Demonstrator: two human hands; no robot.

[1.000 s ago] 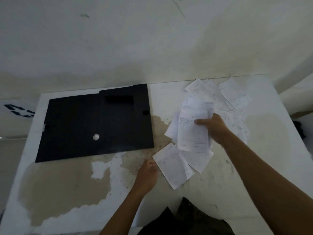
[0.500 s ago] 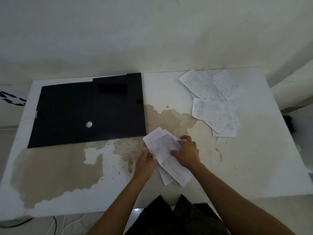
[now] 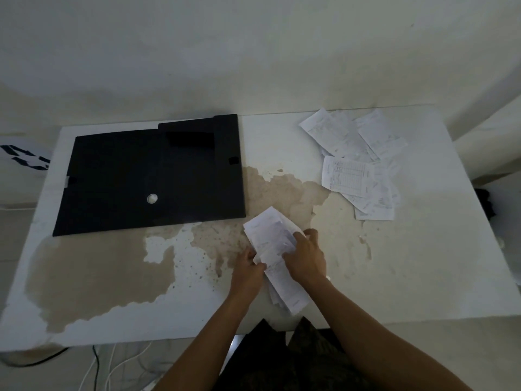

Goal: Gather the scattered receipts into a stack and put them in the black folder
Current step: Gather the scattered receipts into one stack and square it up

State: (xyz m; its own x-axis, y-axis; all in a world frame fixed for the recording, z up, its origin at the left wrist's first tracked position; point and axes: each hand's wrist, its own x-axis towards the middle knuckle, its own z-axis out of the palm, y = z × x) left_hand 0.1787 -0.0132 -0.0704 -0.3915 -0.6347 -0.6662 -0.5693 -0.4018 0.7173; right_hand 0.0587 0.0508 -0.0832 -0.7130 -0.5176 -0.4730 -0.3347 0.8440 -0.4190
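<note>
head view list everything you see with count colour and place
table: one, white with worn tan patches, fills the middle of the view
black folder: one, black, flat on the table's left part
round stud: one, silvery, on the folder's cover
loose receipts: several overlapping, exact count unclear, white, far right of the table
receipt stack: one bundle, white, near edge, between both hands
cables: a few, white and black, below the table's near left edge
left hand: one, holds the stack's left edge
right hand: one, grips the stack's right side
</note>
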